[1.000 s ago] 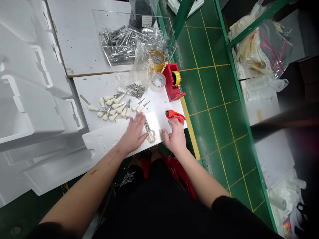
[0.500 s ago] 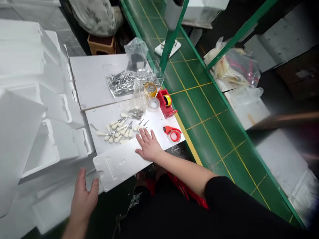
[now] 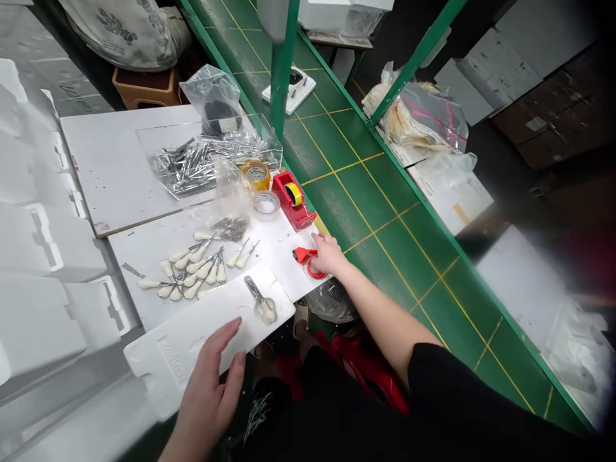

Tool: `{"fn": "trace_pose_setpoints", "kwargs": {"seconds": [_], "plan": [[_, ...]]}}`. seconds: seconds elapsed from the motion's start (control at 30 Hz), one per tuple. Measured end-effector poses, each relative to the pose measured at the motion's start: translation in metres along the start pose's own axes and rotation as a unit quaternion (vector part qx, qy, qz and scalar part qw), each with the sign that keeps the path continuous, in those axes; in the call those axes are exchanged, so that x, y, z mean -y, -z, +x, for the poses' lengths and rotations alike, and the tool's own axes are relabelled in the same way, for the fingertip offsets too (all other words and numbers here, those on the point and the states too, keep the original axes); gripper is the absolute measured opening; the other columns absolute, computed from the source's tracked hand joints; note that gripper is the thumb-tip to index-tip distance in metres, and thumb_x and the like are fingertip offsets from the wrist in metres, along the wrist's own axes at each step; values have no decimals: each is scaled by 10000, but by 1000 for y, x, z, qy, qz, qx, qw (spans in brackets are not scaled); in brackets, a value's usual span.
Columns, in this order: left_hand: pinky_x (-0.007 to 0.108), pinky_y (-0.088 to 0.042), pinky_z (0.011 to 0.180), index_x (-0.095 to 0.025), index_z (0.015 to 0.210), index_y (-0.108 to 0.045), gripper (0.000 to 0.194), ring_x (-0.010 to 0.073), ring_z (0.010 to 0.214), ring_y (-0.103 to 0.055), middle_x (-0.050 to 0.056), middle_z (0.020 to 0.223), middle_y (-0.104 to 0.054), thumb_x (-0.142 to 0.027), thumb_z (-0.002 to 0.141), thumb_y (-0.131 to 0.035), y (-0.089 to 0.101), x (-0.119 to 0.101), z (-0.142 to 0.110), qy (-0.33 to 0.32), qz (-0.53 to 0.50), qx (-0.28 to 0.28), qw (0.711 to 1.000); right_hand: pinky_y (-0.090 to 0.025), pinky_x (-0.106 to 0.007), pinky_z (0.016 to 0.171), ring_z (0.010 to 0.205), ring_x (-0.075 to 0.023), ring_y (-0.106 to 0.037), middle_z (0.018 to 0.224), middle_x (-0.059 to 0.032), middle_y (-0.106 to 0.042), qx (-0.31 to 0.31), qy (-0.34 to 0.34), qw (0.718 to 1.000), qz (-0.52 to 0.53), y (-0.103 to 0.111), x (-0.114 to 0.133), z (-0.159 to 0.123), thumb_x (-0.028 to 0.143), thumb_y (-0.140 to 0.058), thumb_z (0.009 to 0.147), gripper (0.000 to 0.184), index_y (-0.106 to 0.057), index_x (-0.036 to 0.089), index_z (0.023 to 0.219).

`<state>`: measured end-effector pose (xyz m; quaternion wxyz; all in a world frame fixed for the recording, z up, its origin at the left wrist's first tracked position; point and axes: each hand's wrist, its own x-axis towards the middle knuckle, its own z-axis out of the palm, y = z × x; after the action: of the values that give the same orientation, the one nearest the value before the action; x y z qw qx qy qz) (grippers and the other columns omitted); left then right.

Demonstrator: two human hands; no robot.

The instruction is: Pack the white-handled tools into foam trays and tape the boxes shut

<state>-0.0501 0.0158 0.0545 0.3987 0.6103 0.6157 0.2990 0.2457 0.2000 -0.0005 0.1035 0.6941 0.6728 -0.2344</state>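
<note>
My right hand (image 3: 328,253) is at the small red tape dispenser (image 3: 307,255) near the table's right corner, its fingers curled onto the dispenser's right side and partly covering the tape roll. My left hand (image 3: 212,375) hovers with thumb and fingers apart over the near edge of the white foam piece (image 3: 226,308), which has moulded lettering. One short tool (image 3: 261,300) with a metal shaft and a pale bulbous end lies on the foam's right part. Behind it, several cream-handled tools (image 3: 192,269) with short metal blades are heaped on the white table (image 3: 139,247).
A red desktop tape dispenser (image 3: 293,202), a yellow tape roll (image 3: 255,174) and a clear roll (image 3: 266,203) stand behind. Farther back, a clear tray (image 3: 178,192) holds many metal parts. White foam boxes (image 3: 33,256) are stacked left; a green conveyor (image 3: 366,212) runs along the right.
My right hand has left the foam and moved right to the small tape dispenser. The tool on the foam is now uncovered. My left hand has come right, over the foam; the view has shifted.
</note>
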Motion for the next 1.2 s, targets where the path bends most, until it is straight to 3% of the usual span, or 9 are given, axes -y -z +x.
{"fn": "trace_pose_setpoints", "kwargs": {"seconds": [0.13,0.27,0.37,0.47,0.63,0.77,0.87,1.07,1.2], "plan": [[479,-509,1030,-279,1228,-651,311,277,1137,-640,97,1237,-678,-441,973,-573,-48,-38,15,93,-123,82,985,-510,-382,896,1064,-326,-660,1166,-203,-683,97,25,995,4,0,-54,32,136,-717,738,383,-684,112,1119],[454,-564,954,-193,1195,-657,415,270,1111,-661,128,1200,-688,-520,941,-620,-103,-63,64,269,-327,61,904,-509,-318,816,965,-246,-666,1063,-135,-703,78,65,994,49,-1,-77,6,117,-573,840,334,-605,140,1172],[438,-601,888,-147,1213,-660,459,271,1111,-664,159,1245,-676,-516,942,-627,-135,-73,100,319,-480,81,813,-511,-347,929,1084,-238,-630,1179,-124,-662,-54,161,978,119,13,-99,-37,135,-542,867,466,-506,161,1331],[410,-604,855,-150,1130,-720,455,264,1063,-686,154,1221,-708,-552,948,-612,-156,-90,119,280,-541,153,778,-508,-429,982,1144,-274,-585,1214,-144,-617,-241,283,916,149,26,-124,-71,151,-554,898,589,-432,192,1473],[398,-564,901,-142,1051,-765,409,253,965,-715,125,1021,-774,-520,916,-683,-181,-123,127,254,-519,191,794,-534,-441,881,1018,-263,-586,1082,-110,-607,-343,296,884,118,32,-154,-86,106,-538,921,645,-406,285,1527],[345,-560,863,-155,972,-751,351,210,897,-707,97,969,-762,-493,875,-741,-199,-128,133,253,-517,173,799,-534,-475,931,1057,-274,-607,1103,-117,-625,-320,249,894,192,29,-170,-82,151,-580,879,536,-539,257,1402],[350,-555,884,-165,978,-719,343,189,888,-693,76,973,-737,-499,903,-702,-203,-123,134,252,-461,129,841,-545,-481,954,1087,-282,-636,1174,-123,-650,-245,121,885,378,24,-175,-77,224,-605,827,462,-579,212,1288],[364,-527,924,-222,1134,-668,316,211,1011,-663,61,1075,-706,-482,964,-612,-187,-122,117,152,-258,119,947,-567,-355,760,830,-211,-672,896,-31,-679,-66,-61,672,735,27,-156,-81,278,-697,775,199,-630,208,948],[374,-532,948,-281,1259,-597,291,218,1104,-648,58,1194,-662,-378,985,-600,-168,-140,104,70,-210,129,967,-564,-345,715,742,-197,-660,806,-21,-681,1,-111,609,785,49,-125,-97,312,-804,674,264,-652,206,863]]}}
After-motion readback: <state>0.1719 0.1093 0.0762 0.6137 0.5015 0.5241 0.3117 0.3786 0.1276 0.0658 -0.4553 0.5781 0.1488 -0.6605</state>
